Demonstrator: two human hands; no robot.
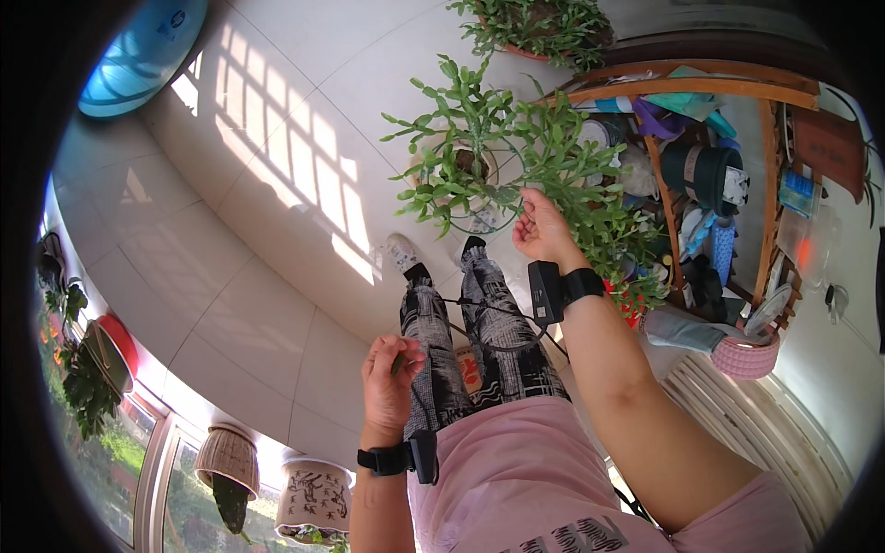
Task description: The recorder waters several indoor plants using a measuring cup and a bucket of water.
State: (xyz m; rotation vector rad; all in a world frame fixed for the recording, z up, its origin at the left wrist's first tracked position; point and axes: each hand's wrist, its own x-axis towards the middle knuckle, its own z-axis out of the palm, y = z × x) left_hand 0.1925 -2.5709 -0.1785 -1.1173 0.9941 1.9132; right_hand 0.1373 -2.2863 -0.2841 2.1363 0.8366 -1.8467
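A bushy green potted plant with flat segmented stems (pixel 477 117), likely a holiday cactus, stands before me in a round wire support. My right hand (pixel 543 225) is raised at its near edge, thumb and forefinger together at a leaf segment. My left hand (pixel 394 363) is held in front of my thigh, fingers curled around a small green leaf segment (pixel 397 362). Each wrist bears a black strap with a small black box, and a cable runs from the right one. More leafy stems (pixel 588 186) spread just beyond my right hand. Part of the pot is hidden by foliage.
A wooden shelf rack (pixel 764 207) with assorted household items stands at the right, a pink basket (pixel 745 356) below it. Another potted plant (pixel 539 27) is at the top. A blue ball-like object (pixel 148 52) lies upper left. Pots (pixel 228 456) line the window sill at lower left.
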